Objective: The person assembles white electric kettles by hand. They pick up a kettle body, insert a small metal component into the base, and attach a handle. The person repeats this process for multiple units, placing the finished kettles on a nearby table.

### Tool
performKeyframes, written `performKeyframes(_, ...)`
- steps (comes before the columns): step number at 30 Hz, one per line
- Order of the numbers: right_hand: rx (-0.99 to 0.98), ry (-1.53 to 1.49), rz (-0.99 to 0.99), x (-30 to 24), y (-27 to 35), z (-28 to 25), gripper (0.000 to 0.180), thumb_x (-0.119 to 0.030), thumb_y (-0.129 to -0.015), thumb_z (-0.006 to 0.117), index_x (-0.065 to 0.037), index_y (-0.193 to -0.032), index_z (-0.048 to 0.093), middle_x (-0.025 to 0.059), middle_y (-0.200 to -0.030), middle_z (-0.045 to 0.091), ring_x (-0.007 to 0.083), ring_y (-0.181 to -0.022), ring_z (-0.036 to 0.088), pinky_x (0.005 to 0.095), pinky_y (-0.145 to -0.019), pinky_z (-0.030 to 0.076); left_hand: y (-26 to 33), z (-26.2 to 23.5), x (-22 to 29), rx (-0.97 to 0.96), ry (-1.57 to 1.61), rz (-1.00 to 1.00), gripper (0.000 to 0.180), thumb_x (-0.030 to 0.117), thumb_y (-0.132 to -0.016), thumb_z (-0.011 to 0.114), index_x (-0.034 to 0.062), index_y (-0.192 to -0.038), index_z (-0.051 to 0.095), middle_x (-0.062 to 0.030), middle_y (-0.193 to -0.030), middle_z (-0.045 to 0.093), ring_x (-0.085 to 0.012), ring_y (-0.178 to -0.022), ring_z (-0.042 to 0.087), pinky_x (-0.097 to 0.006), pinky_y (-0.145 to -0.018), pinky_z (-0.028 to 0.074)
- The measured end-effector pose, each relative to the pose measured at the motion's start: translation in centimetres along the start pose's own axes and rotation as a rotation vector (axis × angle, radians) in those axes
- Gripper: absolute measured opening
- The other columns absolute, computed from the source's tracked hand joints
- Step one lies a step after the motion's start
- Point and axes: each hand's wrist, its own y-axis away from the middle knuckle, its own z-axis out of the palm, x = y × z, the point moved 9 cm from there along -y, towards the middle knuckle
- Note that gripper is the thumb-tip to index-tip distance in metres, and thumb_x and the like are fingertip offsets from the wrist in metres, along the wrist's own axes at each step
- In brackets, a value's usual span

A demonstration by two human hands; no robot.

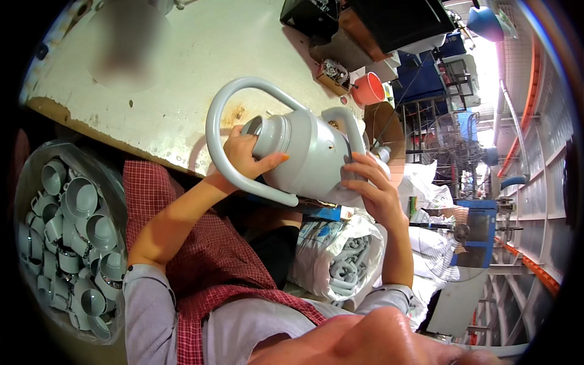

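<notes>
- While the grey vessel (317, 159) lies on its side at the near edge of the tabletop (176, 48), part of its body overhangs that edge; whether it rests on the surface cannot be told.
- Left hand (244, 157): passed through the large loop handle (214, 121). The grip holds the vessel by its stepped neck (277, 135), thumb laid along the outside, the other fingers partly hidden near the mouth.
- Right hand (378, 190): set against the opposite end of the body, next to the smaller curved handle (351, 128). The fingers are spread wide on the surface; the thumb is not clearly visible, so it cannot be told whether this grip closes on the vessel.
- Right edge of the tabletop: a red bucket (367, 89) stands beside a small cardboard box (333, 77) of metal parts.
- Far right corner region: a black box (310, 17).
- Below the near edge, left end: a plastic-lined container (118, 182) filled with grey cup-shaped parts (81, 198).
- Below the near edge, right end: a white sack (310, 249) containing grey curved parts (350, 264).
- Operator clothing: a red checked apron (207, 249).
</notes>
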Motion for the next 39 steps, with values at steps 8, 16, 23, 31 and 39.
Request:
performKeyframes(8, -0.107, 0.19, 0.581, 10.4, -4.8, 1.7, 0.043, -0.017, -0.086, 0.066, -0.004, -0.126, 0.057, 0.0172, -0.097, 0.065, 0.0198, -0.085, 0.065, 0.0324, -0.073, 0.051, -0.3, -0.1, 0.4, 0.026, 0.016, 0.104, 0.05, 0.048, -0.077, 0.076, -0.0017, -0.08, 0.07, -0.016, -0.069, 0.066, -0.0319, -0.07, 0.061, -0.042, -0.085, 0.042)
performKeyframes(16, 0.017, -0.014, 0.174, 2.2, -5.1, -2.9, 0.037, -0.015, -0.079, 0.076, -0.011, -0.113, 0.065, 0.0083, -0.085, 0.059, 0.0253, -0.066, 0.06, 0.0329, -0.06, 0.049, -0.5, -0.5, 1.0, 0.03, 0.041, 0.123, 0.049, 0.048, -0.077, 0.076, -0.0001, -0.083, 0.07, -0.0143, -0.069, 0.066, -0.029, -0.066, 0.06, -0.04, -0.086, 0.041)
performKeyframes(23, 0.072, 0.171, 0.112, 1.1, -4.9, -2.3, 0.035, -0.021, -0.076, 0.078, -0.017, -0.109, 0.066, 0.003, -0.077, 0.055, 0.0226, -0.06, 0.06, 0.035, -0.053, 0.047, -0.2, 0.4, 0.3, -0.027, 0.023, 0.064, 0.049, 0.049, -0.077, 0.076, 0.0002, -0.075, 0.068, -0.014, -0.064, 0.064, -0.0285, -0.063, 0.059, -0.04, -0.085, 0.043)
performKeyframes(31, 0.033, 0.142, 0.155, 1.8, -4.8, -1.2, 0.041, -0.012, -0.072, 0.081, -0.01, -0.11, 0.066, 0.0062, -0.081, 0.06, 0.022, -0.067, 0.063, 0.0325, -0.058, 0.049, -0.4, -0.4, 0.9, 0.086, 0.017, 0.127, 0.051, 0.05, -0.076, 0.077, 0.0004, -0.07, 0.066, -0.0142, -0.062, 0.062, -0.0304, -0.058, 0.058, -0.041, -0.087, 0.042)
performKeyframes(39, 0.025, 0.124, 0.145, 2.0, -4.9, -0.8, 0.037, -0.02, -0.076, 0.078, -0.014, -0.11, 0.065, 0.0035, -0.077, 0.057, 0.0222, -0.061, 0.06, 0.0338, -0.053, 0.047, 0.0, -0.3, 1.2, 0.065, -0.008, 0.13, 0.051, 0.05, -0.076, 0.077, 0.0003, -0.073, 0.065, -0.0143, -0.061, 0.062, -0.0299, -0.056, 0.057, -0.04, -0.079, 0.042)
